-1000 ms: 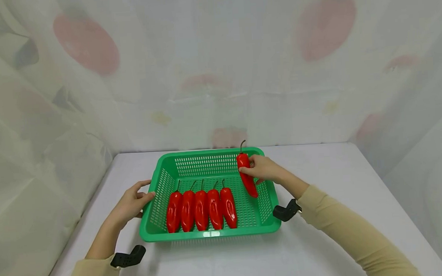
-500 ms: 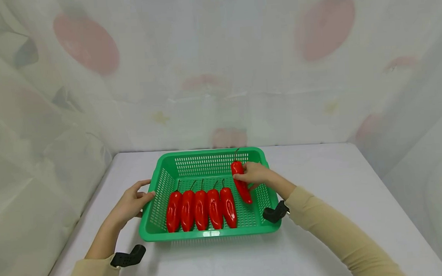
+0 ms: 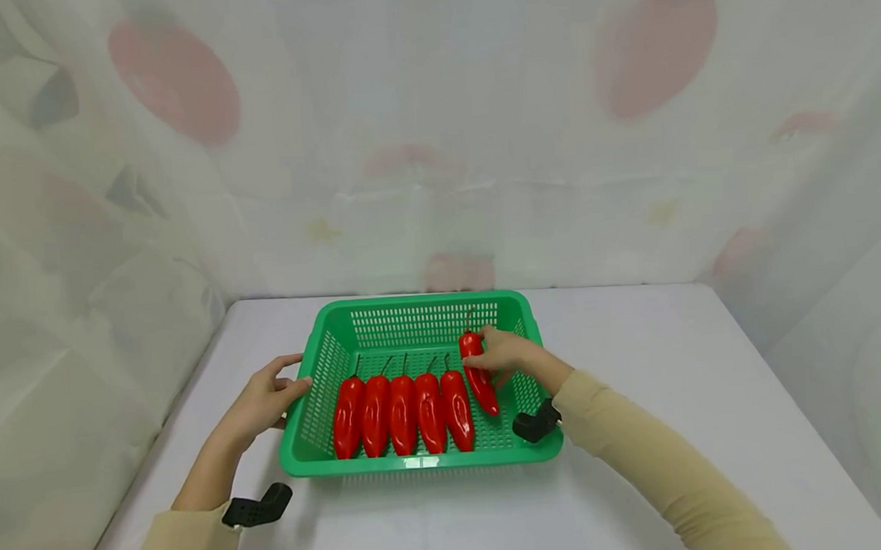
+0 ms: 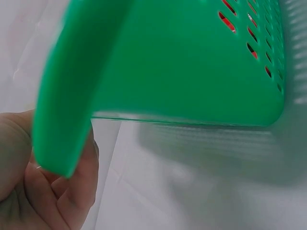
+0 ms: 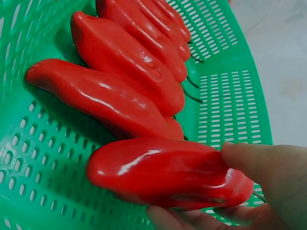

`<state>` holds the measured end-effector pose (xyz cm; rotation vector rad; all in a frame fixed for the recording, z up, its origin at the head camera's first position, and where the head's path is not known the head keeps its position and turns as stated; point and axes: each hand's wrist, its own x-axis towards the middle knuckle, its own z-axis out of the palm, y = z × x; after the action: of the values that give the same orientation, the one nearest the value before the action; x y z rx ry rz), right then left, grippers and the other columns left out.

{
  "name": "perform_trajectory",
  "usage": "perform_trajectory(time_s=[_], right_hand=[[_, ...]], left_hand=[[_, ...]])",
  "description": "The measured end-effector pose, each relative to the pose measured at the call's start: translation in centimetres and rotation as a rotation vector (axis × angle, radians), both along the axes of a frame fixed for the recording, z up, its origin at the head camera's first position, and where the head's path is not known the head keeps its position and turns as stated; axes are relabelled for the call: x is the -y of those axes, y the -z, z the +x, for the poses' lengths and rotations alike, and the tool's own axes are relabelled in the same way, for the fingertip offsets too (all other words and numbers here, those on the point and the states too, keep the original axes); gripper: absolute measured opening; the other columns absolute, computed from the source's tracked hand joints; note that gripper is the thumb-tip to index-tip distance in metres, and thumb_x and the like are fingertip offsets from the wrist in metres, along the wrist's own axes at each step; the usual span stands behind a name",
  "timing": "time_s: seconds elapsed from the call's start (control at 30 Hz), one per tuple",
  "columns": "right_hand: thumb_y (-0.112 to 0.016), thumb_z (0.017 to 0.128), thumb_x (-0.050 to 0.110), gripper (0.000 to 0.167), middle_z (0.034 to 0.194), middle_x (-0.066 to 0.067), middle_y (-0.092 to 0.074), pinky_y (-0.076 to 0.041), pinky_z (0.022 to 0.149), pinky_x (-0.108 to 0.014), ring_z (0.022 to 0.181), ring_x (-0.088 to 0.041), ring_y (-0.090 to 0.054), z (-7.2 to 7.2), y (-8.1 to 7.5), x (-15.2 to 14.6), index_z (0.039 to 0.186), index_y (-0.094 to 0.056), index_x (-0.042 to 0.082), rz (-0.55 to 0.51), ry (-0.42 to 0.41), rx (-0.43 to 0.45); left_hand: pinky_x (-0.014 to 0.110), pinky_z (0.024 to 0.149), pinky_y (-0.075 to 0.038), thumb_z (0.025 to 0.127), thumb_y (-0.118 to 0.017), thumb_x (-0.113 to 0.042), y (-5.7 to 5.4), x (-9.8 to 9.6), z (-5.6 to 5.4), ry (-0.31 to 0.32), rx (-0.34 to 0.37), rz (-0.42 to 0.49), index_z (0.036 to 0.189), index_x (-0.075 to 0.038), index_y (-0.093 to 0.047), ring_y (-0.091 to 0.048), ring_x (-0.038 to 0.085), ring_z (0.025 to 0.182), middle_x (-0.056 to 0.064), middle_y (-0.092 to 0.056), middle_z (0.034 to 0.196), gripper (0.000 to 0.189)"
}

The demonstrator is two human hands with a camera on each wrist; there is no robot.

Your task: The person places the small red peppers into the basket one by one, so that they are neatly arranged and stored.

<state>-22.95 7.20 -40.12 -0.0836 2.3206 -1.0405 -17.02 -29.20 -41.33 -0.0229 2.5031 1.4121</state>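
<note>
My right hand (image 3: 510, 351) grips a glossy red chili pepper (image 3: 479, 374) inside the right part of a green plastic basket (image 3: 420, 464). Thumb and fingers lie on either side of that pepper in the right wrist view, near its stem end. To its left, several more red peppers (image 3: 403, 416) lie side by side in a row, stems toward the far wall. My left hand (image 3: 262, 405) holds the basket's left rim, thumb on top and fingers outside. Close up in the left wrist view, the basket's green rim (image 4: 72, 105) sits between thumb and fingers.
The basket stands on a white-covered table (image 3: 639, 356). Behind it hangs a pale curtain (image 3: 540, 178) with faded fruit prints, which also covers the left and right sides. Black wrist cameras (image 3: 258, 506) are strapped near both sleeves.
My right hand has carried the held pepper left, down and toward the row, from above the right rim into the basket. The left hand stays on the rim.
</note>
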Motion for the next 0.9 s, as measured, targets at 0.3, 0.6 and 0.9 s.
perform_trajectory(time_s=[0.3,0.6,0.9], right_hand=[[-0.062,0.088,0.025,0.067,0.111,-0.018,-0.051,-0.057,0.062,-0.039,0.077,-0.027,-0.065,0.0,0.5,0.4,0.136,-0.026,-0.005,0.077,-0.052,0.047],[-0.063,0.087,0.025,0.042,0.093,-0.013,-0.055,-0.056,0.06,-0.037,0.071,-0.029,-0.067,0.0,0.9,0.5,0.111,-0.044,-0.004,0.132,-0.088,0.059],[-0.062,0.088,0.027,0.032,0.088,-0.01,-0.055,-0.056,0.064,-0.035,0.068,-0.026,-0.067,0.1,1.2,0.7,0.1,-0.049,0.002,0.236,-0.114,0.086]], left_hand=[[0.04,0.058,-0.056,0.094,-0.053,-0.025,-0.1,-0.1,-0.1,-0.002,0.001,-0.004,0.144,-0.007,-0.022,-0.067,0.023,0.071,0.022,-0.062,0.098,0.062],[0.04,0.059,-0.056,0.094,-0.053,-0.023,-0.1,0.0,0.0,0.002,-0.003,0.002,0.144,-0.006,-0.022,-0.067,0.023,0.072,0.022,-0.062,0.097,0.061],[0.04,0.059,-0.056,0.094,-0.053,-0.024,-0.1,-0.1,0.0,0.0,0.003,-0.004,0.144,-0.006,-0.022,-0.067,0.023,0.072,0.022,-0.062,0.098,0.061]])
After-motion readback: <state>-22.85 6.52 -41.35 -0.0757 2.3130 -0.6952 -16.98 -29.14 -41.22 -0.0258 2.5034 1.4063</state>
